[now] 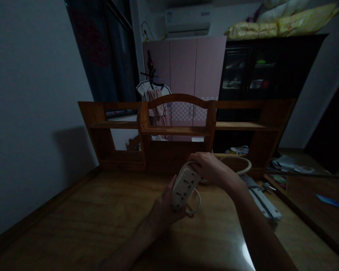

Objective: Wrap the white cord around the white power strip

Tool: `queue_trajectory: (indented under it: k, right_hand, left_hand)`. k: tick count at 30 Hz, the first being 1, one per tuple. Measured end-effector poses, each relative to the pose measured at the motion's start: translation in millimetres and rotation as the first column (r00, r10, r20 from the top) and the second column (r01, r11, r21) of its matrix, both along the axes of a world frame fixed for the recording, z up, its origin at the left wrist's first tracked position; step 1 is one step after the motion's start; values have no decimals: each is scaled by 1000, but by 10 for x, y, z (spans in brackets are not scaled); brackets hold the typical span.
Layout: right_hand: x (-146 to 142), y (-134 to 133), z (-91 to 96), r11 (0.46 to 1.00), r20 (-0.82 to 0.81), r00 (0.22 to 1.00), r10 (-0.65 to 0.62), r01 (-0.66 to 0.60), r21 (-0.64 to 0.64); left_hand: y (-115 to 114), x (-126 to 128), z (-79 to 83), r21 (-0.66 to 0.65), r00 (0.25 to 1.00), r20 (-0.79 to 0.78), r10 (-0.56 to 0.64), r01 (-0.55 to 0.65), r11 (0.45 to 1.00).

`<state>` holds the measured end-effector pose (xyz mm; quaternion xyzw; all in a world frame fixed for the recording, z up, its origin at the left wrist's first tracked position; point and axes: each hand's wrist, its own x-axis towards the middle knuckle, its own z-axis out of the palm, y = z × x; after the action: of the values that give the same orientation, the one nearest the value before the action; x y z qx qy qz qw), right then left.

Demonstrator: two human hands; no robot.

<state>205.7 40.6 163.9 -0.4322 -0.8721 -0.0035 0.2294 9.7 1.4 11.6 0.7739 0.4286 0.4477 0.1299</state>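
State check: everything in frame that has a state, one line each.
power strip: held above the desk, visible sockets empty
left hand: closed on the strip's near end
right hand: closed over the strip's far end
cord: slack, looped beside the strip
second power strip: lying flat on the desk, untouched
pink wardrobe: doors shut
glass cabinet: doors shut

End of power strip (183,188) under right hand (209,167), second strip (267,207) partly behind forearm (254,226), cabinet (243,71) contents indistinct

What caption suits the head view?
Left hand and right hand hold a white power strip over the wooden desk.
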Motion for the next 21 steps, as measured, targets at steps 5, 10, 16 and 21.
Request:
queue_trajectory:
  k: [5,10,16,21]
  right_hand:
    - [106,35,-72,989,174,976,-129,139,-47]
    - [139,-11,-56,930,287,890,-355,367,12]
    - [159,-96,3,901,338,840,-423,428,64]
    - [128,-148,115,919,257,890,-378,326,221]
  left_hand:
    - [51,33,-59,-84,995,-19,99,-100,991]
    - [50,35,-45,-96,990,-56,127,-132,987]
    - [38,33,-34,-149,987,-64,148,-156,976]
    - [80,4,-59,-154,989,-25,143,-146,977]
